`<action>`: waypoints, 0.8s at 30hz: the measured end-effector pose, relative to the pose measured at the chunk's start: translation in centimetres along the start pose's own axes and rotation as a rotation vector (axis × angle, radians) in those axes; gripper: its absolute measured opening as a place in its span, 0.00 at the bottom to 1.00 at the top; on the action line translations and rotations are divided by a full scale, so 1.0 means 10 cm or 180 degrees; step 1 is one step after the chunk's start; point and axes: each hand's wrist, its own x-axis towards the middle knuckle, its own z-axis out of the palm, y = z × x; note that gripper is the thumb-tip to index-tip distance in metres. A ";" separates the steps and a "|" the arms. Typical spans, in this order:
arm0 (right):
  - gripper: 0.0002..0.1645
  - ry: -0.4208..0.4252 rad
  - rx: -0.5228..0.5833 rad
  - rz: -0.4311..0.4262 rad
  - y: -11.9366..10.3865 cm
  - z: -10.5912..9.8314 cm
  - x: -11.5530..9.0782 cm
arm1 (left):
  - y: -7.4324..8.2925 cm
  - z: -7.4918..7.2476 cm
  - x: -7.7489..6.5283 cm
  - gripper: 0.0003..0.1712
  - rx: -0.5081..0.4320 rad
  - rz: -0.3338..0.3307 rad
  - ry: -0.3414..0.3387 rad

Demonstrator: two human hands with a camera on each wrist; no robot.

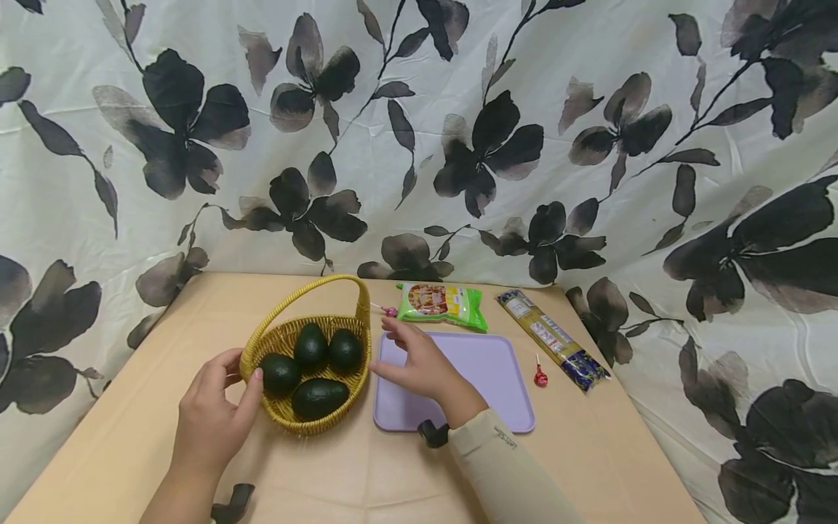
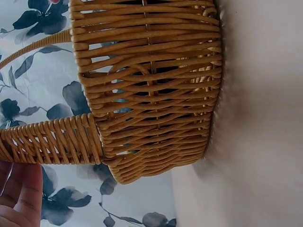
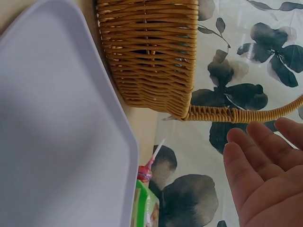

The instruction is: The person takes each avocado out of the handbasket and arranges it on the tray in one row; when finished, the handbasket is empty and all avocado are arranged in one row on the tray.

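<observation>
A yellow woven basket (image 1: 302, 429) with a tall arched handle (image 1: 308, 285) stands on the table, holding several dark green avocados (image 1: 320, 399). At its left side my left hand (image 1: 212, 411) has fingertips right at the base of the handle, with the thumb stretched toward the rim. The left wrist view has these fingers (image 2: 28, 194) against the outer side of the handle. Right of the basket, my right hand (image 1: 419, 360) hovers over the edge of a lilac tray (image 1: 474, 378), fingers extended and palm turned to the basket, with nothing held.
Behind the tray lies a green snack packet (image 1: 441, 304), beside a pink lollipop (image 1: 390, 311). A long gold and blue packet (image 1: 553, 338) rests at the right, near a red lollipop (image 1: 540, 377). Floral cloth (image 1: 406, 145) hangs along the table's back edge.
</observation>
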 end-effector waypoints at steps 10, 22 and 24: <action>0.46 -0.0030 0.0040 0.0037 -0.02 0.07 0.12 | 0.02 -0.04 0.00 0.25 0.0014 0.0004 -0.0065; 0.45 -0.0267 0.0096 0.0298 -0.07 0.11 0.32 | 0.02 -0.04 -0.01 0.26 0.0001 -0.0049 -0.0092; 0.45 -0.0310 0.0113 0.0388 -0.10 0.11 0.37 | 0.02 -0.04 -0.01 0.26 -0.0004 -0.0052 -0.0095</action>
